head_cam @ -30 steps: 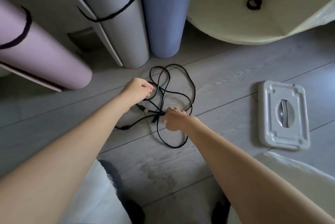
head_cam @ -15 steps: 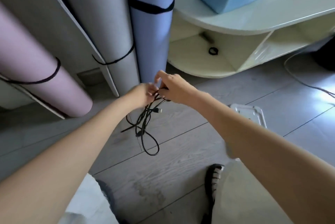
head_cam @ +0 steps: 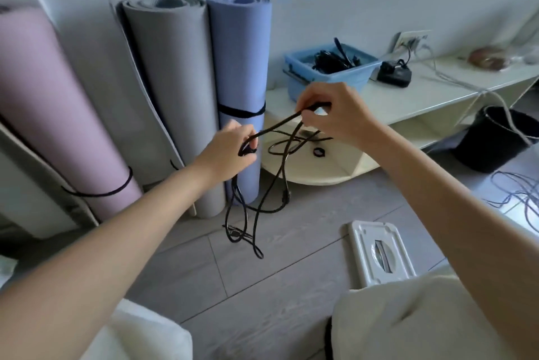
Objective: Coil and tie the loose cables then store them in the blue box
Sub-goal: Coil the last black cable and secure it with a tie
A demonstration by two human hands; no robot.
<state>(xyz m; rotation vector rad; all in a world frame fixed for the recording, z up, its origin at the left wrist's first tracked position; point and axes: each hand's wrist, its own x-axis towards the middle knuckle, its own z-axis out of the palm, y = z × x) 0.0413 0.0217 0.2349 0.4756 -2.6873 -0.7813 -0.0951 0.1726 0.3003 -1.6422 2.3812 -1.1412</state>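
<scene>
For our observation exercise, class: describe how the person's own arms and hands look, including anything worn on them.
Both forearms are bare up to the frame edge, with no sleeves in view. The left hand and right hand wear no gloves, rings, watch or bracelet that can be seen. The fingers are uncovered, and no markings show.

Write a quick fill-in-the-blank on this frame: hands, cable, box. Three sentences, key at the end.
1. Both the left hand and the right hand grip the same ____ cable.
2. The blue box sits on the ____ shelf, with its lid off.
3. The white lid lies on the ____.

Missing words: black; white; floor
</scene>
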